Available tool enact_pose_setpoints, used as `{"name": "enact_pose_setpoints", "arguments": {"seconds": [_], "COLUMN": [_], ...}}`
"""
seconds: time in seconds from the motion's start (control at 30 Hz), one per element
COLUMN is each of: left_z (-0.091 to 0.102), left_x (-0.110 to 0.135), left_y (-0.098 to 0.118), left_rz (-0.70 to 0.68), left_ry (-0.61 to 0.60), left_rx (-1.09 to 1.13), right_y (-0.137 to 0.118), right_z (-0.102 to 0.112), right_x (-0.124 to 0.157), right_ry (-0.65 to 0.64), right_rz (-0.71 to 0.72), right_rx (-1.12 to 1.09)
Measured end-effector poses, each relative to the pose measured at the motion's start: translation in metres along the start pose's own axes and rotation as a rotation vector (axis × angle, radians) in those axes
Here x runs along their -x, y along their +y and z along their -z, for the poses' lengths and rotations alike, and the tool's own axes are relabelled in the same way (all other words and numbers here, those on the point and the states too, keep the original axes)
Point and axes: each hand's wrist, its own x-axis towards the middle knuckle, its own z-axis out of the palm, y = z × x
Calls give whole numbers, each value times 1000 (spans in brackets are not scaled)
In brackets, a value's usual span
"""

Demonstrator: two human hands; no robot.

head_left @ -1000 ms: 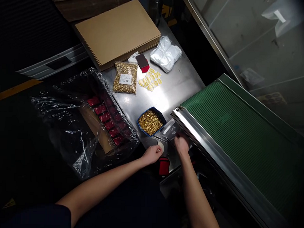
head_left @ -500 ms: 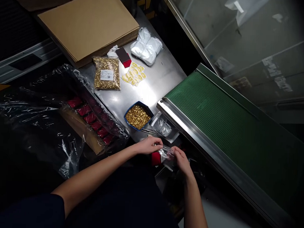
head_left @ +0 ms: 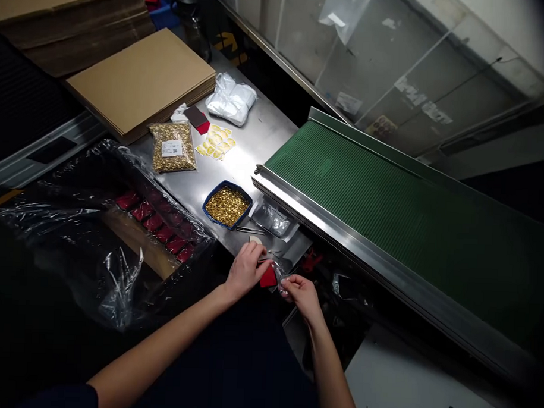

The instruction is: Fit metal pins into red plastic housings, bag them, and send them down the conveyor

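My left hand (head_left: 244, 269) and my right hand (head_left: 299, 292) meet at the near edge of the steel table (head_left: 274, 135). Both pinch a small clear plastic bag (head_left: 277, 268) stretched between them. A small red box (head_left: 268, 277) sits just under the bag, between the hands. Right behind the hands are a blue tray of small gold pieces (head_left: 228, 204), a pair of tweezers (head_left: 249, 230) and a stack of clear bags (head_left: 275, 219).
A green conveyor belt (head_left: 388, 202) runs along the right. At left, a plastic-lined carton (head_left: 96, 233) holds a row of red boxes (head_left: 157, 224). Farther back lie a sealed bag of gold pieces (head_left: 173, 146), yellow stickers (head_left: 216, 142), white packets (head_left: 231, 98) and flat cardboard (head_left: 142, 77).
My right hand came off the stack of clear bags with one bag and drew toward me. My left hand joined it, and both now hold the bag over the red box.
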Motion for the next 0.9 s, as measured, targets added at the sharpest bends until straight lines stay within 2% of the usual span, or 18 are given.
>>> {"name": "enact_pose_setpoints", "arguments": {"seconds": [0.13,0.2,0.33,0.43,0.53,0.6,0.73,0.9], "left_z": [-36,-45,-40,-38,-42,-42,-34,-30], "left_x": [12,10,12,27,38,38,30,39], "left_y": [6,2,-6,-7,-8,-9,-13,-23], "left_rz": [65,101,132,95,87,105,128,167], "left_ry": [-185,-238,-151,-131,-143,-91,54,41], "left_rx": [39,44,-24,-68,-90,-115,-136,-34], "right_y": [9,15,24,26,24,23,20,1], "right_z": [1,8,31,35,26,18,3,-25], "right_x": [7,11,19,23,24,24,19,-7], "right_ry": [17,33,133,168,69,28,120,207], "right_rz": [54,57,37,78,116,100,48,49], "right_rx": [103,179,358,496,604,693,899,975]}}
